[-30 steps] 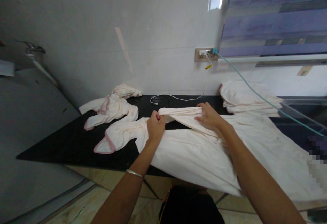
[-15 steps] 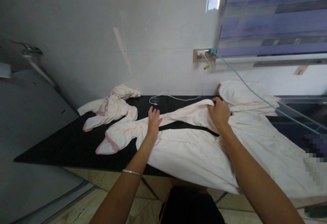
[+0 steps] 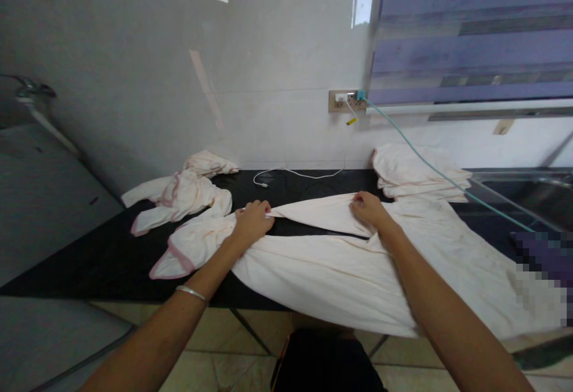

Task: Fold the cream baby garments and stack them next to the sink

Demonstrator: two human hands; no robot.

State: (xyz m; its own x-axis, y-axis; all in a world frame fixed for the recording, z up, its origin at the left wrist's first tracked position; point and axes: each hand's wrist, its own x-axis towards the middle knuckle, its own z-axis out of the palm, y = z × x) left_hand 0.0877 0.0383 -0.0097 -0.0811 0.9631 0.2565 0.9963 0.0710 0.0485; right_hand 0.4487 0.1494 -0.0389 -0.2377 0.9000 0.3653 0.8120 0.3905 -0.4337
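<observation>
A pair of cream trousers (image 3: 322,261) with pink trim lies spread on the black countertop, the legs pointing left with a gap between them. My left hand (image 3: 253,223) is closed on the far trouser leg, near its middle. At the upper part of that same leg, my right hand (image 3: 369,209) pinches the far edge of the fabric. Between the two hands the leg is drawn fairly straight. Its pink-trimmed end (image 3: 176,261) lies crumpled left of my left hand. The near leg hangs partly over the counter's front edge.
A bunched cream garment (image 3: 188,195) with pink trim lies at the back left. Folded cream cloth (image 3: 416,168) is stacked by the wall. A white cable (image 3: 308,175) runs along the counter (image 3: 107,255); a teal cord (image 3: 416,147) stretches from the socket (image 3: 347,101) toward the sink (image 3: 532,195).
My left hand has come down from open fingers and closed on the far leg. My right hand has moved slightly left and nearer, and the far leg is straighter. The view shifted a little.
</observation>
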